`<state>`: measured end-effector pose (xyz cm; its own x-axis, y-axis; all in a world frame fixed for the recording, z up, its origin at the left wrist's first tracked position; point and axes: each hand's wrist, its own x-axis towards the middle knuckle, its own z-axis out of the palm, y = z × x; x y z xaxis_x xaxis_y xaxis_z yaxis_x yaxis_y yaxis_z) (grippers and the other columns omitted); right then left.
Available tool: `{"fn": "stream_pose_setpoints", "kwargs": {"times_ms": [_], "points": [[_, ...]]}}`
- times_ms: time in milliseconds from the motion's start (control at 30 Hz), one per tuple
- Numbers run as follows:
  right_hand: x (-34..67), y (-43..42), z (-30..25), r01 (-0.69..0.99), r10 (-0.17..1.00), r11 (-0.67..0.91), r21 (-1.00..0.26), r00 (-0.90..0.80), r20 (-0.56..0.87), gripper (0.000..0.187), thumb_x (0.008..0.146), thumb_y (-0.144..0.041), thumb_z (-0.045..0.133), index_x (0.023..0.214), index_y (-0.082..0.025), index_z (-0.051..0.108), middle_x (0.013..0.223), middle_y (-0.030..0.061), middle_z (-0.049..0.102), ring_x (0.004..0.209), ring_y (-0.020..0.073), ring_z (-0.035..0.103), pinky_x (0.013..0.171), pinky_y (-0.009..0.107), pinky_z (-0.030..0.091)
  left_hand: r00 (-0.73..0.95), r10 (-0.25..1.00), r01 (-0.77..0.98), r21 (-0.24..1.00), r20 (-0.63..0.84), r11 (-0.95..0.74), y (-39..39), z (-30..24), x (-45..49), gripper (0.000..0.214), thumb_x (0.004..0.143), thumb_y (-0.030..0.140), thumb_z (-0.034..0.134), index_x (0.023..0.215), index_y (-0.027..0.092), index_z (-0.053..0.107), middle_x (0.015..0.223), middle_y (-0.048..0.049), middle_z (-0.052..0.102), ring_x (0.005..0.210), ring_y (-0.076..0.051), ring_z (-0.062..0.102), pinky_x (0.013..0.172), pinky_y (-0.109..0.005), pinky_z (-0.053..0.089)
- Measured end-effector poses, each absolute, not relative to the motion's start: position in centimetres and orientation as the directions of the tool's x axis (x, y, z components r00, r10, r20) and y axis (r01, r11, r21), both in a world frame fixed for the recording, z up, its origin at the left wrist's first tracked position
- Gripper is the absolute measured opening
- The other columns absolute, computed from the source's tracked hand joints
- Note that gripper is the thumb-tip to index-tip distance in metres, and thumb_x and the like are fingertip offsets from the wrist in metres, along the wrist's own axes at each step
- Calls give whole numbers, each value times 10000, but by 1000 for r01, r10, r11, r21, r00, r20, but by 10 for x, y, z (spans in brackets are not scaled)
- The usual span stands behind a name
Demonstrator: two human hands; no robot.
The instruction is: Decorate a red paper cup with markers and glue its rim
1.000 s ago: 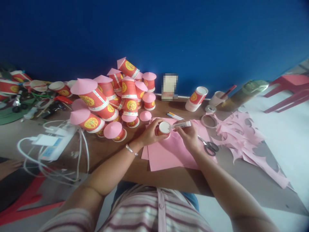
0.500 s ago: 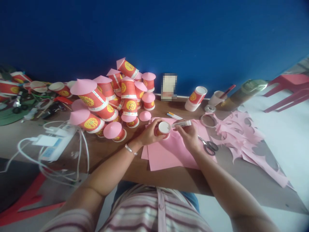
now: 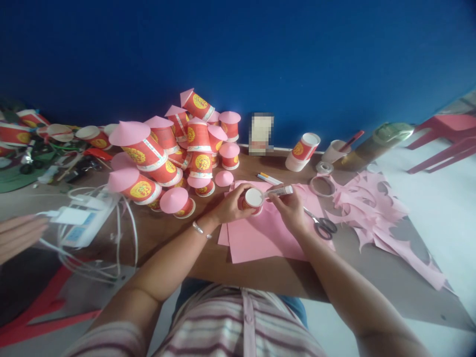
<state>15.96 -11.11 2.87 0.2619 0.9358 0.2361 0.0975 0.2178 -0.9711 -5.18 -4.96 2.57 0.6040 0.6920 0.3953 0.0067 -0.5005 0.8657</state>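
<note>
My left hand [image 3: 234, 204] is wrapped round a red paper cup [image 3: 254, 198] with a pale end facing up. In my right hand [image 3: 287, 204] is a slim white glue tube [image 3: 282, 191], its tip at the right rim of that cup. Both are just above pink paper sheets [image 3: 256, 243]. Black-handled scissors [image 3: 324, 227] lie by the right forearm. To the left, several red cups with pink paper cones [image 3: 145, 153] are piled up; a small pink cone [image 3: 224, 178] sits near the left hand.
A power strip [image 3: 84, 228] with white cables lies left, where another person's hand [image 3: 20, 235] reaches in. Rightward are a tape roll [image 3: 322, 186], cut pink scraps [image 3: 375, 213], a stack of cups [image 3: 303, 151], a white cup [image 3: 334, 149] holding a red pen, and a bottle [image 3: 375, 144].
Another person's hand has come into view at the left edge, beside the power strip. The glue tube has tilted and shifted slightly left at the cup's rim.
</note>
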Motion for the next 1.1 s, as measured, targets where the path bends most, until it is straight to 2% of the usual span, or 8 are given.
{"fn": "stream_pose_setpoints", "kwargs": {"times_ms": [200, 633, 833, 933, 1033, 1100], "points": [[158, -113, 32, 72, 927, 238, -969, 281, 249, 394, 865, -581, 841, 908, -218, 694, 918, 45, 735, 806, 195, 714, 735, 375, 672, 616, 693, -1, 880, 375, -475, -49, 26, -52, 551, 818, 324, 884, 1278, 212, 602, 1289, -140, 709, 1211, -297, 704, 1078, -508, 575], [159, -111, 31, 130, 933, 239, -962, 243, 264, 416, 880, -603, 812, 926, -212, 678, 928, 53, 748, 804, 199, 723, 721, 364, 658, 648, 684, 9, 895, 334, -445, -48, 27, -55, 583, 825, 333, 883, 1319, 206, 602, 1339, -160, 706, 1261, -309, 700, 1115, -508, 569], [161, -109, 30, 147, 941, 197, -969, 248, 229, 424, 859, -604, 823, 904, -213, 667, 870, 44, 757, 759, 196, 725, 685, 349, 654, 663, 662, 24, 874, 349, -485, -47, 27, -57, 597, 840, 280, 855, 1375, 199, 601, 1384, -170, 683, 1326, -328, 660, 1155, -540, 540], [162, -109, 30, 136, 942, 181, -974, 260, 211, 410, 858, -588, 830, 890, -210, 672, 855, 39, 750, 756, 198, 727, 711, 368, 675, 629, 689, 44, 868, 361, -494, -48, 22, -55, 705, 809, 348, 898, 1418, 213, 569, 1417, -169, 635, 1361, -333, 620, 1175, -549, 520], [163, -109, 30, 125, 935, 175, -977, 290, 204, 418, 844, -590, 846, 875, -208, 678, 830, 34, 738, 731, 196, 718, 706, 381, 683, 579, 749, 43, 905, 323, -423, -50, 13, -50, 837, 728, 434, 962, 1403, 210, 520, 1357, -157, 619, 1278, -316, 655, 1119, -530, 557], [163, -109, 29, 115, 929, 182, -977, 304, 209, 426, 843, -597, 849, 879, -208, 679, 837, 34, 735, 728, 192, 714, 705, 383, 683, 521, 800, 71, 918, 299, -389, -52, 9, -47, 847, 688, 451, 983, 1349, 206, 513, 1319, -143, 609, 1234, -302, 663, 1091, -520, 569]]}}
